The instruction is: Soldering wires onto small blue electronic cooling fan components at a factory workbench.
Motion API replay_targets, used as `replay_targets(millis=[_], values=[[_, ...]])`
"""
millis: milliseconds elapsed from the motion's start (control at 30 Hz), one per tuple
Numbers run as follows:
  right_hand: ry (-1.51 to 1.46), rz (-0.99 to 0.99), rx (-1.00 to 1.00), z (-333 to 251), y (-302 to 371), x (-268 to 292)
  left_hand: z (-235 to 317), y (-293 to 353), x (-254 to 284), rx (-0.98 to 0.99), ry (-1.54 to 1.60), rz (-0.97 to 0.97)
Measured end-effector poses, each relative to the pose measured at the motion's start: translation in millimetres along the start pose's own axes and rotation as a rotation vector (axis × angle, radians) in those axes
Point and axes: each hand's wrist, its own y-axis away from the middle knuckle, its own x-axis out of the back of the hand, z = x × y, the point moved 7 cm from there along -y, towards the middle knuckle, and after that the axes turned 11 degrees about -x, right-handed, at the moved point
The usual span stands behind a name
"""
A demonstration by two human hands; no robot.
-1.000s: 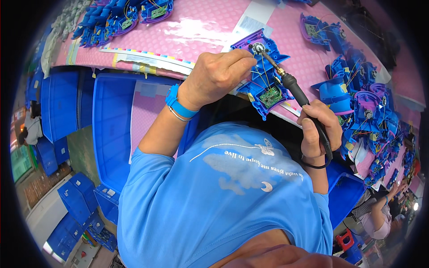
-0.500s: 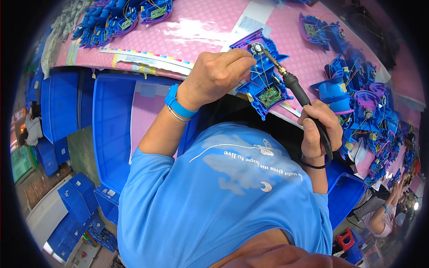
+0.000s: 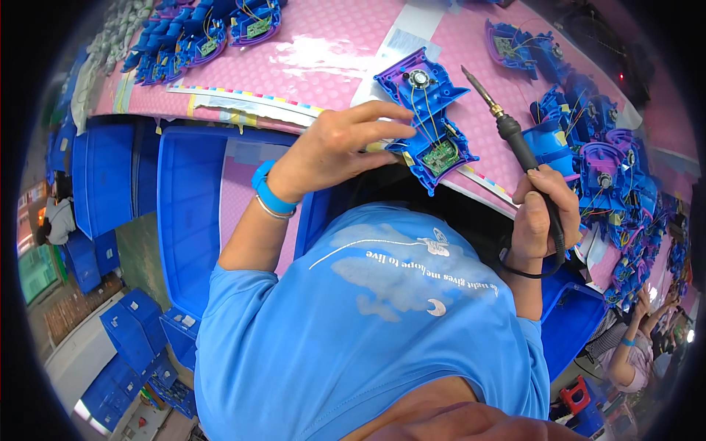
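Observation:
A blue plastic housing half (image 3: 441, 95) with purple trim lies near the table's front edge. Inside it are a round speaker (image 3: 418, 79), thin wires and a green circuit board (image 3: 440, 156). My left hand (image 3: 353, 140) is at the housing's left side, fingers stretched and apart. Its fingertips reach the housing's edge by the wires; no held thing shows between them. In my right hand (image 3: 543, 213) is a soldering iron (image 3: 519, 143) with a black handle. The iron's tip points up and away, to the right of the housing and apart from it.
Many similar blue housings (image 3: 607, 176) with wires are heaped on the right; more (image 3: 209, 40) stand at the far left. Pink sheeting (image 3: 323, 55) covers the table. Blue bins (image 3: 187, 220) sit below its edge. A co-worker's arm (image 3: 624, 364) shows at the lower right.
The soldering iron has drawn back from the speaker, moving right. My left hand has moved down and left from beside the speaker, and its fingers have spread.

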Motion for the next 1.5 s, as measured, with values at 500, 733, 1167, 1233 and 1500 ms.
replay_targets(millis=[500,733,1167,1233,1500], values=[[0.093,0.178,0.014,-21,8,20,-120,-34,124,-0.117,-0.424,-0.27],[0.334,0.312,0.059,-23,4,35,-163,-17,182,0.098,-0.508,-0.263],[0.851,0.28,0.052,-4,-7,23,-26,-150,-26,-0.408,-0.361,-0.063],[0.868,0.272,0.096,-4,-7,20,-48,-192,-43,-0.477,-0.414,-0.035],[0.867,0.291,0.114,3,-6,28,-134,-276,-98,-0.309,-0.139,-0.313]])
